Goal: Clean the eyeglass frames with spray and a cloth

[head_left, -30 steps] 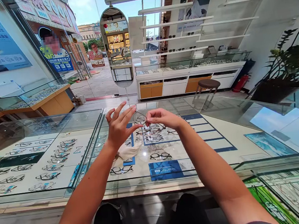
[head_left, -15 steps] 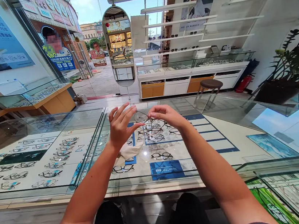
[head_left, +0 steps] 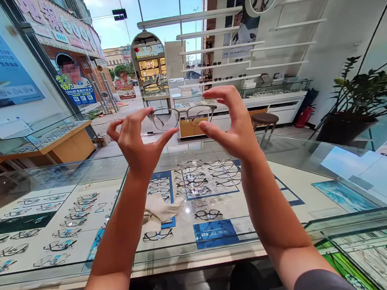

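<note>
A pair of thin-rimmed eyeglasses [head_left: 166, 118] is raised above the glass counter, lenses facing me. My left hand [head_left: 138, 140] grips its left side, index finger at the top rim and thumb under the lens. On the other side, my right hand [head_left: 233, 123] has its thumb at the lower right rim and its fingers by the right corner. The temples are hard to make out. Below, a crumpled pale cloth [head_left: 161, 209] lies on the counter near my left forearm. Two dark-framed pairs, one black pair [head_left: 208, 215] and another pair [head_left: 158, 235], sit near the front.
Rows of eyeglasses [head_left: 191, 182] fill the glass display counter [head_left: 179, 254]. A blue card [head_left: 215, 234] lies near its front edge. Beyond stand an oval mirror [head_left: 152, 81], a round stool [head_left: 264, 118], and a potted plant [head_left: 349, 119] at right.
Both hands have risen with the eyeglasses from low over the counter to in front of the mirror and shelves. My right hand has turned upright and its fingers have spread. My view has tilted up.
</note>
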Demonstrator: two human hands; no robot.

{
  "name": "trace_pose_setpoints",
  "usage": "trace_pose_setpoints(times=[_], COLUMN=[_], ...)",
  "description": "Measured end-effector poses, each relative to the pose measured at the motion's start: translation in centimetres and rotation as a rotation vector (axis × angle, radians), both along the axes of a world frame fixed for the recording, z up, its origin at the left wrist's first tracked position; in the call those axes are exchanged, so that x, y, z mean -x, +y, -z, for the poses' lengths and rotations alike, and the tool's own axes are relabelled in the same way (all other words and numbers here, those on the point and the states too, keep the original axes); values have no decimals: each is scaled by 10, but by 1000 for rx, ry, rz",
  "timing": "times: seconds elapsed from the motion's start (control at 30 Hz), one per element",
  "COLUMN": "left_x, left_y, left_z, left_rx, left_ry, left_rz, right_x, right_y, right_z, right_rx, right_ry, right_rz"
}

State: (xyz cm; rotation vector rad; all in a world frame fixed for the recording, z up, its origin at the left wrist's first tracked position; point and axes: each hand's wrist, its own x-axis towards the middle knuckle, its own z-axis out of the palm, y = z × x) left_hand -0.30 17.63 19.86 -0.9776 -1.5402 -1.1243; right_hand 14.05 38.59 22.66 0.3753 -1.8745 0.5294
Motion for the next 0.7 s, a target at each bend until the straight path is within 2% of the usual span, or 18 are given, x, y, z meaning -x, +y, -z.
trace_pose_setpoints(times=[0.1, 0.23, 0.4, 0.57, 0.7], left_x=[-5, -7, -11, -20, -23], left_y=[1, -5, -11, -15, -18], left_z=[-8, -7, -7, -13, -17], left_rx=[-59, -108, -104, -83, -65], left_ry=[41, 68, 31, 42, 18], left_rz=[-30, -71, -33, -113, -59], right_x=[-6, -4, -4, -11, -16], right_y=[0, -1, -7, -15, -16], right_z=[-9, -4, 0, 0, 0], right_rx=[-36, 14, 53, 114, 168], right_ry=[-38, -11, 5, -53, -93], right_rz=[7, 4, 14, 81, 85])
